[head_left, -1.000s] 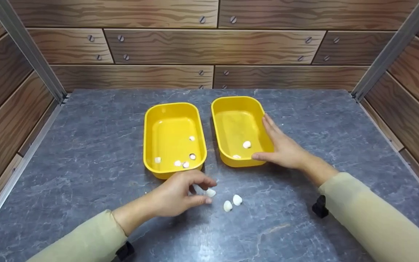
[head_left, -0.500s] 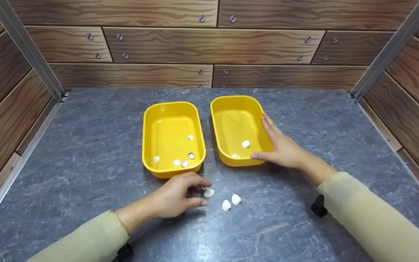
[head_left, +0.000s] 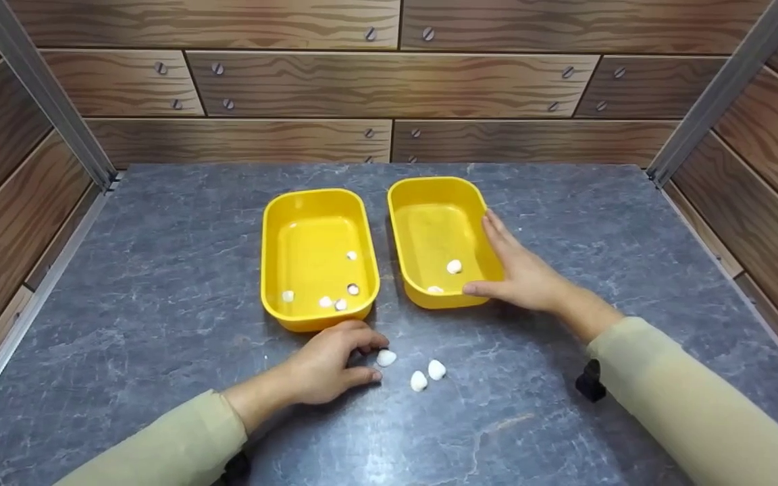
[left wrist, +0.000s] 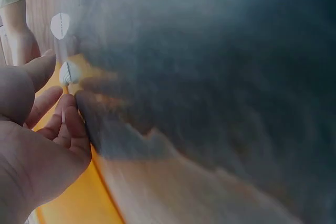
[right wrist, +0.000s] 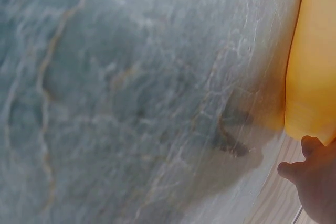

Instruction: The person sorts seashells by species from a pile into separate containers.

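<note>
White shell (head_left: 386,358) beside parted left fingers (head_left: 369,335); spread right fingers (head_left: 500,236) against yellow tub (head_left: 439,301).

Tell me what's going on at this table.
Someone's left hand is poised beside a white shell on the table, not gripping it. Their right hand rests on the rim of the right yellow tub, which has two white pieces in it. The left yellow tub holds several small pieces, and two other shells lie loose nearby.
</note>
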Demonstrator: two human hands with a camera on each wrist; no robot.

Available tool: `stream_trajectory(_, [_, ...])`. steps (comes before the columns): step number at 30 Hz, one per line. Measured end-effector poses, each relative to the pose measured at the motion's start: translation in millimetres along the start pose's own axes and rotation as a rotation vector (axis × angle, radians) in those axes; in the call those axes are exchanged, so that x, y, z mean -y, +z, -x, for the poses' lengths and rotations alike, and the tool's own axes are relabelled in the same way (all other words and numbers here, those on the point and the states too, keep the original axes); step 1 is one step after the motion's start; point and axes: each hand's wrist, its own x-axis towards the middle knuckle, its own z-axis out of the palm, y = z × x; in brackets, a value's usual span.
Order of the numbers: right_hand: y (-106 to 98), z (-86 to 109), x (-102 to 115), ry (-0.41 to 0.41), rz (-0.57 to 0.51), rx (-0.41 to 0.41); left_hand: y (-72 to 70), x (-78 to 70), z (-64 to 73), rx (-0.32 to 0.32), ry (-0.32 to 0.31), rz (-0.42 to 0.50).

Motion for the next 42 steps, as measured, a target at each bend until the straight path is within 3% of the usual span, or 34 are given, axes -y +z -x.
stream_trajectory(7, [-1, 1.1, -1, 0.01, -0.005, 0.004, 5.4, 0.0, -3.6, -0.004, -0.007, -0.034])
stream_trajectory(21, [-1, 0.2, 0, 0.0, -0.021, -0.008, 14.7, 1.1, -2.8, -0.072, 0.001, -0.105])
stream_trajectory(42, [0, -0.2, -1, -0.002, -0.016, -0.006, 14.9, -0.3, -1.7, -0.068, -0.039, -0.084])
